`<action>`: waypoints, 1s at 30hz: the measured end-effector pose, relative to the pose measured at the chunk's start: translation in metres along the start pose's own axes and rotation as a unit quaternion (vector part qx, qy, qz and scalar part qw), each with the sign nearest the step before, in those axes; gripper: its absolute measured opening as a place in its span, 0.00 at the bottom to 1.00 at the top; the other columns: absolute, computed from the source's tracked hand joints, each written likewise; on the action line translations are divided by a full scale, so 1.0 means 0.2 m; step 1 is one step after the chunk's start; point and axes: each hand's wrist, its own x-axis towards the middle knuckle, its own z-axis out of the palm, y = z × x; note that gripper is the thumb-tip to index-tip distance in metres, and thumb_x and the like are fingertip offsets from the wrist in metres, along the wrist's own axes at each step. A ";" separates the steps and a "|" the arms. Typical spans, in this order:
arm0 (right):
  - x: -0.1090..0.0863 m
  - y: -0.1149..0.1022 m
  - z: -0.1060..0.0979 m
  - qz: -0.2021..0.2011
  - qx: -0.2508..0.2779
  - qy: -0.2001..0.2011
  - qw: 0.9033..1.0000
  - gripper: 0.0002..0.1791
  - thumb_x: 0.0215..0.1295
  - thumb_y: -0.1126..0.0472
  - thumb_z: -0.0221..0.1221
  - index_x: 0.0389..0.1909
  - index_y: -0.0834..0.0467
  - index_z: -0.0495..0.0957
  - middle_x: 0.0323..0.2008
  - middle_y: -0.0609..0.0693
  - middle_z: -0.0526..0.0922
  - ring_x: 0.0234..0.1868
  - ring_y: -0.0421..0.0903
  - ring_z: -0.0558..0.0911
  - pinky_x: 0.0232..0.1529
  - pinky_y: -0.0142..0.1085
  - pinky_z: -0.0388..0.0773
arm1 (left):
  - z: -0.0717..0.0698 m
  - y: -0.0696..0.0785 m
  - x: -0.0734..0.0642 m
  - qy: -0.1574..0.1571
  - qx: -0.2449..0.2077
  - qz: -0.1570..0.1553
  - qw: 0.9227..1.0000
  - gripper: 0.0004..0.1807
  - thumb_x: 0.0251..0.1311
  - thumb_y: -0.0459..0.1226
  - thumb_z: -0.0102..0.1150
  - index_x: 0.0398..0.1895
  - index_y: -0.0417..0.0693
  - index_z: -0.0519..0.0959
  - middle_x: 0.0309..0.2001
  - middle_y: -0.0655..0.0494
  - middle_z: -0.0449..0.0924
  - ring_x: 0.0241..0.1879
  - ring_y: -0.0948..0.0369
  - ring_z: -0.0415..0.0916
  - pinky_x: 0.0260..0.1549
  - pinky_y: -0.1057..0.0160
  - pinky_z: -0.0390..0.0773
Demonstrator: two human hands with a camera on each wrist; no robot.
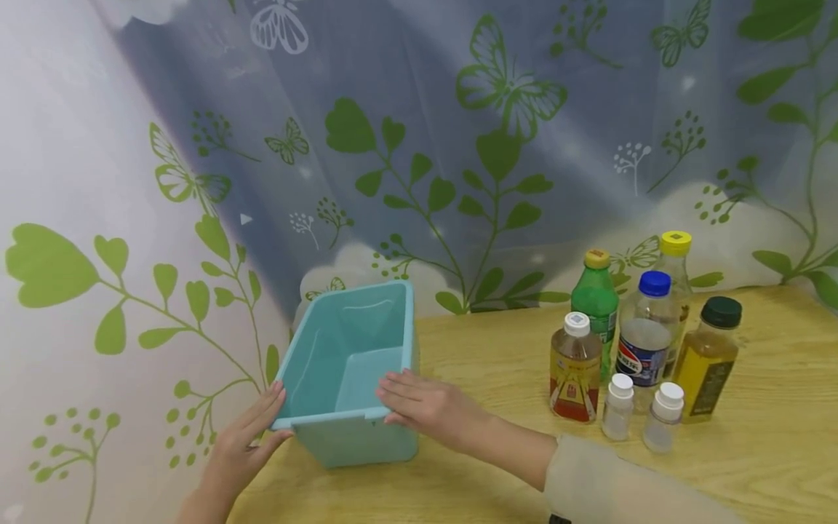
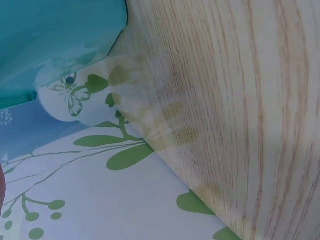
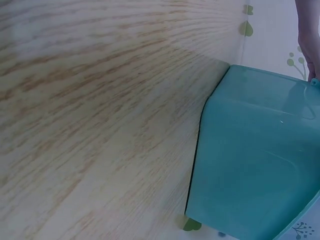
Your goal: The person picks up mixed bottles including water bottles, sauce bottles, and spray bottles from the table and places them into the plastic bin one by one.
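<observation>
A turquoise plastic storage bin (image 1: 353, 440) stands upright on the wooden table, with nothing inside it that shows. My left hand (image 1: 245, 440) grips its near left corner, fingers along the side rim and thumb under the front rim. Over the near right corner, my right hand (image 1: 435, 411) holds the rim, its fingertips reaching just inside. In the right wrist view the bin's outer wall (image 3: 250, 160) fills the right side, and the left hand (image 3: 310, 45) shows at the rim. The left wrist view catches part of the bin (image 2: 60, 35) beside the patterned curtain.
Right of the bin stand several bottles: green (image 1: 592, 295), blue-capped (image 1: 644, 349), yellow-capped (image 1: 676, 255), dark-capped with yellow contents (image 1: 707, 364), and white-capped with a red label (image 1: 576, 371). Two small white-capped bottles (image 1: 617, 411) stand before them. A leaf-patterned curtain (image 1: 419, 145) borders the table.
</observation>
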 end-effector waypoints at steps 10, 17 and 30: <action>-0.02 0.02 -0.02 -0.005 0.007 0.005 1.000 0.17 0.64 0.54 0.59 0.45 0.64 0.82 0.43 0.53 0.85 0.48 0.46 0.84 0.54 0.33 0.78 | 0.04 0.09 0.10 0.062 -0.028 0.050 0.996 0.27 0.58 0.46 0.60 0.40 0.23 0.80 0.46 0.32 0.79 0.57 0.59 0.75 0.55 0.72 0.73; -0.04 0.02 -0.06 -0.004 0.014 0.010 1.000 0.17 0.64 0.55 0.60 0.44 0.65 0.82 0.43 0.55 0.85 0.47 0.47 0.84 0.53 0.34 0.79 | 0.07 0.14 0.13 0.085 -0.047 0.056 0.994 0.25 0.57 0.43 0.62 0.38 0.22 0.80 0.44 0.32 0.80 0.56 0.57 0.75 0.54 0.70 0.74; -0.09 0.03 -0.13 -0.004 0.004 0.010 1.000 0.18 0.71 0.56 0.51 0.45 0.65 0.82 0.44 0.56 0.85 0.48 0.48 0.84 0.53 0.35 0.79 | 0.15 0.15 0.14 0.094 -0.065 0.073 0.991 0.24 0.57 0.41 0.62 0.39 0.21 0.79 0.44 0.31 0.79 0.57 0.52 0.75 0.56 0.68 0.74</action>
